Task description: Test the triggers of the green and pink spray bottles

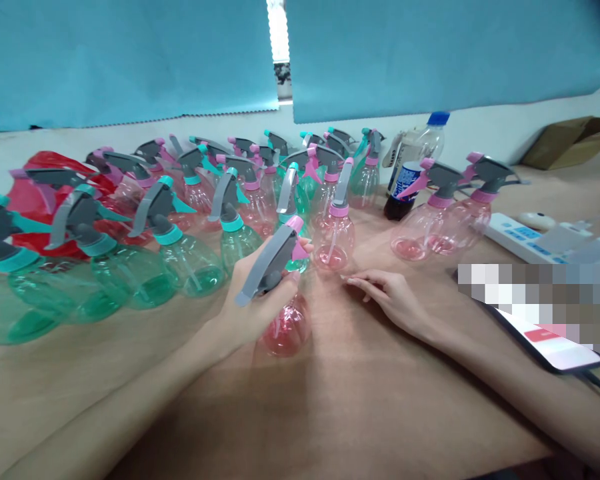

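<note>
Near the frame's centre, my left hand (255,313) wraps the neck of a pink trigger spray bottle (287,330), presumably to steady it, while rightward my right hand (396,303) holds its fingers narrowly parted at the wooden tabletop (365,407).

Pink spray bottle in hand

The spray bottle (287,328) has a rounded, see-through, glossy pink body and a grey spray head (271,259) with a pink nozzle tip and pink trigger. It stands roughly upright on the wooden table (360,393), gripped around the neck by the left hand (259,312), which hides the collar. The nozzle faces away from the person.
</note>
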